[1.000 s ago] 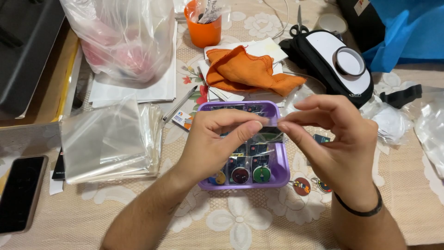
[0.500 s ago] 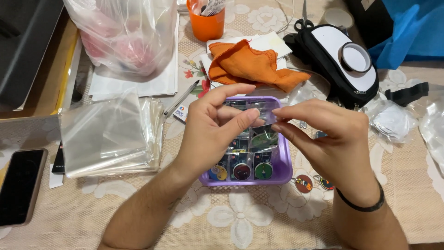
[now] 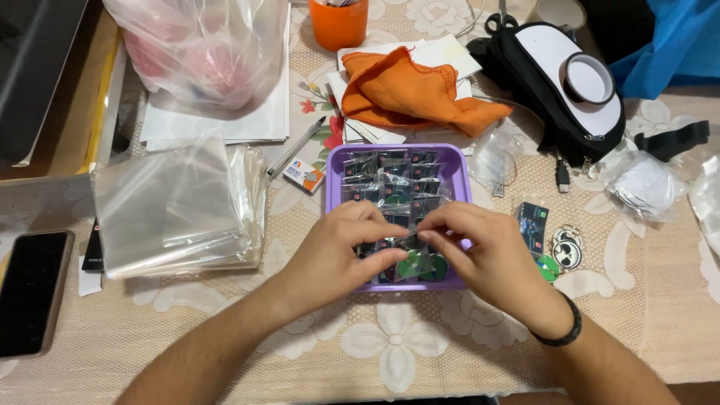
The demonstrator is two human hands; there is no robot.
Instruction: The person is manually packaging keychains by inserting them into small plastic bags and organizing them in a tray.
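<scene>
Down at the near edge, both forearms come in over the lace-patterned cream cloth of the desk (image 3: 390,345), where the cloth lies bare. The left hand (image 3: 330,259) and the right hand (image 3: 487,259), a dark band at its wrist, meet over the near end of the shallow purple plastic tray (image 3: 334,176). Between them sits a small clear plastic sleeve with a green round badge inside (image 3: 411,262); each hand's grip is closed down to a pinch on it, thumb and fingertips on either side, just above the tray's front row.

The tray is packed with more small sleeved pieces, so little room inside. Right of it, close by, lie a dark sleeved card (image 3: 532,221), a black-and-white skull-shaped charm (image 3: 568,246) and a green round badge (image 3: 548,268) on the cloth. Left of the tray, a stack of clear plastic sleeves (image 3: 176,206) takes up the space, and a black smartphone (image 3: 31,289) rests at the desk's left edge.

Further back, a crumpled orange cloth (image 3: 412,94) lies on white papers just behind the tray, a pen (image 3: 294,148) runs slantwise beside it, and a black-and-white pouch with a roll of tape on top (image 3: 570,90) crowds the right. At the far edge stand an orange cup (image 3: 339,24) and a filled clear plastic bag (image 3: 202,49).
</scene>
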